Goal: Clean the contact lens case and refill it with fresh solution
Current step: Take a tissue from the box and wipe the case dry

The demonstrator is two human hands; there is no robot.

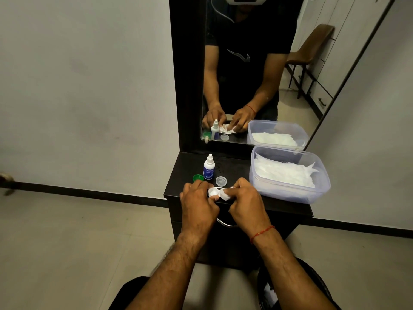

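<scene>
Contact lens case (215,191) was held at the front edge of the dark vanity top (232,166), between both hands and just in front of the solution bottle (209,167). The left hand (197,203) was closed around the case's left end, fingers curled over it. The right hand (244,203) was pinched shut on a small wad of white tissue (226,195), pressed at the case's right well.

Step in hand, as judged: wiping the wells dry; cleaning was not yet finished and refilling had not begun. The next move would call for setting the tissue aside, steadying the case level, and tipping the bottle's nozzle over each well.

The case appeared white, with two shallow round wells joined by a short bridge; both wells were uncapped. Whether any liquid remained inside could not be told. A green cap (197,177) lay left of the bottle and a clear cap (221,181) right of it. A clear plastic tub (290,193) holding white tissues stood on the right.
</scene>
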